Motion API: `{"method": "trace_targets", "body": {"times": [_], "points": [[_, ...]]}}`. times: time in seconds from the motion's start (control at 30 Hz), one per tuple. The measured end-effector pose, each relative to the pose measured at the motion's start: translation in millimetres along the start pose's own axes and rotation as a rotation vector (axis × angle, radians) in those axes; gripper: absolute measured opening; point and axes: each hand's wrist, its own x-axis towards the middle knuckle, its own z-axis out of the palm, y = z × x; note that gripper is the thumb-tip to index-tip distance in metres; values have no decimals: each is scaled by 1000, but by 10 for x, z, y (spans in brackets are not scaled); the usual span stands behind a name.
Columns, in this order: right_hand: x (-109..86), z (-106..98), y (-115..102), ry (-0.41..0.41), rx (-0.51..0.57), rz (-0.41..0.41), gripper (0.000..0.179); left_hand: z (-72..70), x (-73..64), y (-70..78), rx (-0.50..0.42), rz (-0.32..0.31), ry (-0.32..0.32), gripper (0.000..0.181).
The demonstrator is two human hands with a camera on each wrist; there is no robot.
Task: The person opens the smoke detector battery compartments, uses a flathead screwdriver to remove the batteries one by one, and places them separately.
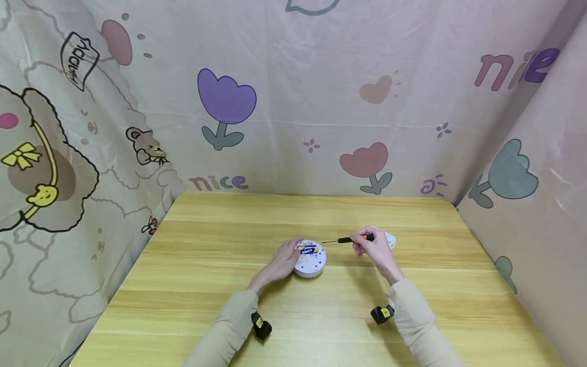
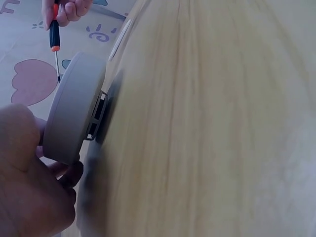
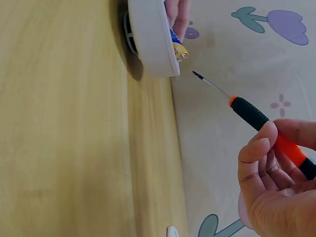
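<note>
My left hand (image 1: 285, 259) grips the rim of a round white device (image 1: 310, 266) from its left side, fingers curled about the edge. Blue and yellow batteries (image 1: 309, 250) sit in its upper face, and a slotted cage (image 2: 98, 116) sticks out of the underside, toward the table. A screwdriver (image 3: 251, 112) with a black and orange handle is pinched between the thumb and fingers of my right hand (image 3: 276, 173). Its dark tip points at the device and is apart from it in the right wrist view. Behind the right hand lies a white flat piece (image 1: 391, 239), partly hidden.
The wooden table (image 1: 183, 285) carries these things. Patterned cloth (image 1: 293, 102) hangs behind the table and at both sides. Black wrist cameras (image 1: 261, 326) sit at both sleeves, just above the tabletop.
</note>
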Motion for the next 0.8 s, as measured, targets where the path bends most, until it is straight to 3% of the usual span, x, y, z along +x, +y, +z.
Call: {"method": "trace_targets", "body": {"times": [0.17, 0.43, 0.6, 0.8], "points": [[25, -19, 100, 5, 10, -37, 13, 13, -38, 18, 5, -9, 27, 68], [-13, 1, 61, 40, 31, -7, 9, 60, -37, 27, 10, -9, 98, 105], [-23, -15, 73, 42, 40, -16, 10, 58, -43, 33, 30, 12, 97, 106], [-13, -39, 92, 41, 49, -22, 8, 12, -53, 55, 11, 6, 48, 100]]}}
